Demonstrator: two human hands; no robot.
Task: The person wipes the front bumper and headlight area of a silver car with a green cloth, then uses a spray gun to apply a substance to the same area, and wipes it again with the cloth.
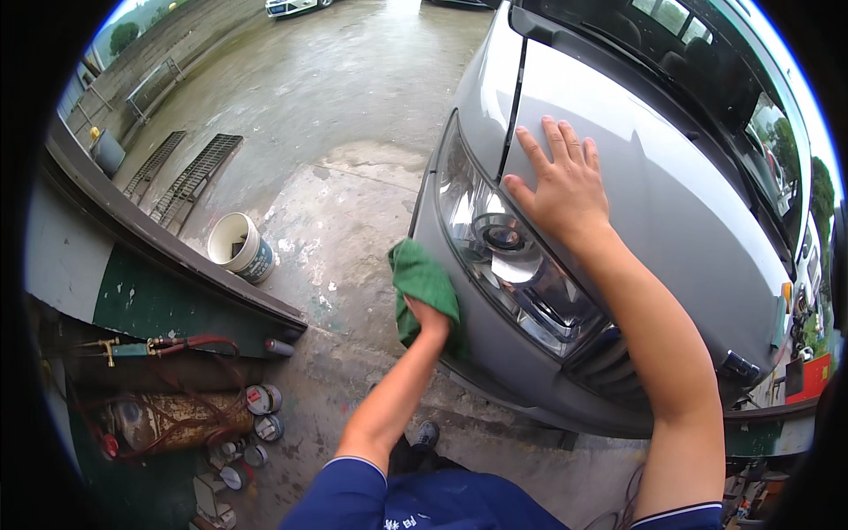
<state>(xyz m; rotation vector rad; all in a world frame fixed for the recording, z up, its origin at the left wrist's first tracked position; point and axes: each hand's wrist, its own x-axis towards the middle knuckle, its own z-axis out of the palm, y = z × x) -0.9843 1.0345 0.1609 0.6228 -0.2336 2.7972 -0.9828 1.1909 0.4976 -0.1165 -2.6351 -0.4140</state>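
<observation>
Green cloth [420, 276] fills my left hand [427, 316] beside the headlight [502, 237]; right hand [564, 187] splayed opposite. Probably wiping; next needs even pressure.

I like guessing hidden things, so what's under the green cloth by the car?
The left hand reaches into the green cloth; its fingertips are hidden. The gray bumper shows just beside it, but anything directly behind the cloth is covered.
</observation>
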